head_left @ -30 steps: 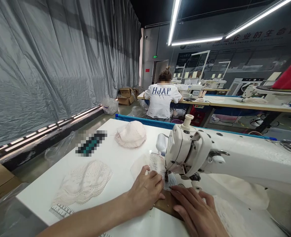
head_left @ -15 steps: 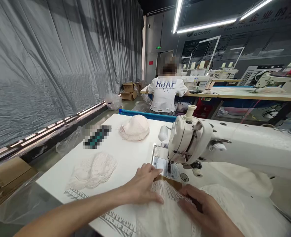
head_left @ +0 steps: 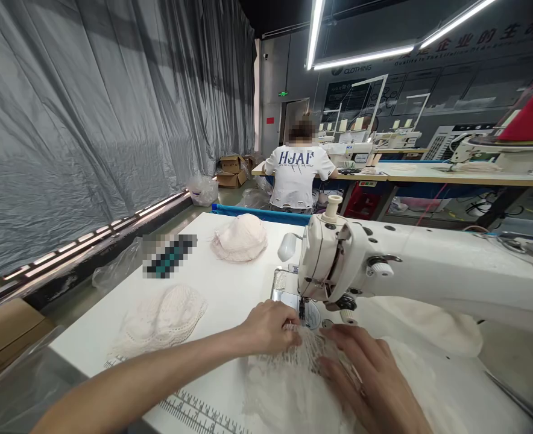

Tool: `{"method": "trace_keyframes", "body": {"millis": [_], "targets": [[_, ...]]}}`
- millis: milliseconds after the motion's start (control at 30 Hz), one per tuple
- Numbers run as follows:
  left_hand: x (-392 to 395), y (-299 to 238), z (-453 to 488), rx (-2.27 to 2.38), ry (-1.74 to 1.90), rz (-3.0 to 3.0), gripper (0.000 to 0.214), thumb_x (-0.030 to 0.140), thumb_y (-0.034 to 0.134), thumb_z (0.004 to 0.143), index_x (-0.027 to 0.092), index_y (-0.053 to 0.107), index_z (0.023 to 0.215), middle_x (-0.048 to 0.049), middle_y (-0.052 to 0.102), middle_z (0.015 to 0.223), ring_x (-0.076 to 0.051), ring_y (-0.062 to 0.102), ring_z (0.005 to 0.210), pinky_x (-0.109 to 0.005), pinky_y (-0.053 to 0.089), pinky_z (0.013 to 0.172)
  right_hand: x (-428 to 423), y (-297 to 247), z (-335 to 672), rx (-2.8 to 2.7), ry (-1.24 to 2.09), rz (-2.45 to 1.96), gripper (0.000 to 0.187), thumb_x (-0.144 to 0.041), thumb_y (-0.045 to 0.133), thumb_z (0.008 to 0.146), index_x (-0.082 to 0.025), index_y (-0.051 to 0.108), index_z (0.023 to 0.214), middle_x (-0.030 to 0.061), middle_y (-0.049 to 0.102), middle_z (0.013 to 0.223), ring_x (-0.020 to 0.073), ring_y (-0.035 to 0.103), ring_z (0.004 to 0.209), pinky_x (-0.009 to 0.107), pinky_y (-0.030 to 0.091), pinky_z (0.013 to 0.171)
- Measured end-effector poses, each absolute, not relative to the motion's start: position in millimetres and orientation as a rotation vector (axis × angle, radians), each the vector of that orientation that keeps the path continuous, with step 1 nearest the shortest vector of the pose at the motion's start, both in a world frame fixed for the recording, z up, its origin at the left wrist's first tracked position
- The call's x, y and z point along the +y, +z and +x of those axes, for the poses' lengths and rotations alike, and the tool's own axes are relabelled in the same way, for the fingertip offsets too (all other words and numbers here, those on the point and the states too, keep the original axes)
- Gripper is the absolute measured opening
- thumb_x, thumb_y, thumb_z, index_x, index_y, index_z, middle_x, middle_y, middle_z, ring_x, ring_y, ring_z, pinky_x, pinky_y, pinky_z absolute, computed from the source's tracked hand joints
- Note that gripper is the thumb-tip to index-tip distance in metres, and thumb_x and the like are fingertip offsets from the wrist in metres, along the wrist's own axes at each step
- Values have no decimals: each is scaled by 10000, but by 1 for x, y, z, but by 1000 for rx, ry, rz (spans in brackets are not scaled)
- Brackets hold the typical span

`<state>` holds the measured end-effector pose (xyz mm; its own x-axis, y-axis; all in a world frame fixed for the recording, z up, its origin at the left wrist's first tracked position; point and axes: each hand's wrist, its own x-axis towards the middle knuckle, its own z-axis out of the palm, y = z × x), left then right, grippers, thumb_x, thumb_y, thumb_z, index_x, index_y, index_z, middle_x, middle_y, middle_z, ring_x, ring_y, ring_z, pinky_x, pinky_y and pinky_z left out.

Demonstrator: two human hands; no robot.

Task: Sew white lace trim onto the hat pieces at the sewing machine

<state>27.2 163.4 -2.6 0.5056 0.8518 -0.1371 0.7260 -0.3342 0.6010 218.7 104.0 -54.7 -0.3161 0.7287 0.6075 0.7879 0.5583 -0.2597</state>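
Observation:
My left hand [head_left: 271, 325] pinches the upper left edge of a sheer white lace fabric [head_left: 293, 389] between thumb and curled fingers. My right hand [head_left: 370, 367] grips the same lace on its right side, the cloth running between thumb and fingers. Both hands rest just in front of the presser foot [head_left: 301, 308] of a white sewing machine [head_left: 332, 262]. The gathered upper edge of the lace lies close to the metal needle plate [head_left: 287, 295], apart from the needle area. Part of the fabric's lower end runs out of the picture.
Left on the white table [head_left: 230, 289] lie a folded lace piece [head_left: 162, 319] and a cream cup-shaped piece [head_left: 239, 237]. A ruler marking [head_left: 198, 413] runs along the front. More pale fabric [head_left: 429, 325] lies under the machine arm. A person [head_left: 298, 172] sits ahead, back turned.
My left hand has gone from spread fingers beside the lace to a closed pinch on its edge. The lace's upper edge is lifted and bunched; my right fingers have shifted along it.

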Motion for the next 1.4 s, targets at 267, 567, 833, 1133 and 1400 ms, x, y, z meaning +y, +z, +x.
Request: {"method": "trace_keyframes", "body": {"millis": [267, 567, 833, 1133, 1400], "targets": [[185, -17, 32, 1302, 301, 2345, 135, 138, 617, 729, 168, 634, 859, 12, 612, 750, -144, 571, 708, -236, 430, 618, 103, -65, 213, -2371, -156, -1111, 281, -431, 423, 938, -241, 584, 1066, 56, 631, 1077, 210, 571, 886, 318, 380, 718], [149, -32, 18, 998, 503, 2847, 87, 91, 525, 852, 164, 567, 829, 0, 582, 888, -141, 536, 850, -314, 352, 752, 102, -60, 211, -2383, -279, -1107, 382, -478, 325, 964, -241, 592, 1100, 85, 632, 1082, 220, 576, 885, 342, 359, 737], [186, -47, 25, 1007, 482, 2965, 158, 111, 565, 824, 149, 504, 684, 7, 575, 852, -127, 522, 806, -324, 299, 764, 135, -67, 236, -2536, -451, -1170, 320, -380, 448, 945, -222, 526, 1211, 75, 657, 1140, 210, 630, 867, 360, 342, 752], [199, -43, 25, 1037, 500, 2959, 174, 153, 505, 889, 148, 534, 717, -9, 591, 873, -131, 533, 831, -357, 283, 834, 134, -61, 237, -2508, -428, -1157, 372, -430, 318, 983, -251, 489, 1262, 91, 628, 1214, 269, 580, 1027, 483, 232, 895], [151, -40, 17, 792, 731, 2998, 612, 717, 490, 748, 131, 537, 921, -36, 591, 832, -187, 548, 792, -424, 317, 881, 119, -61, 218, -2280, -65, -953, 337, -405, 321, 995, -214, 596, 958, 47, 699, 932, 194, 622, 883, 427, 245, 915]]}}
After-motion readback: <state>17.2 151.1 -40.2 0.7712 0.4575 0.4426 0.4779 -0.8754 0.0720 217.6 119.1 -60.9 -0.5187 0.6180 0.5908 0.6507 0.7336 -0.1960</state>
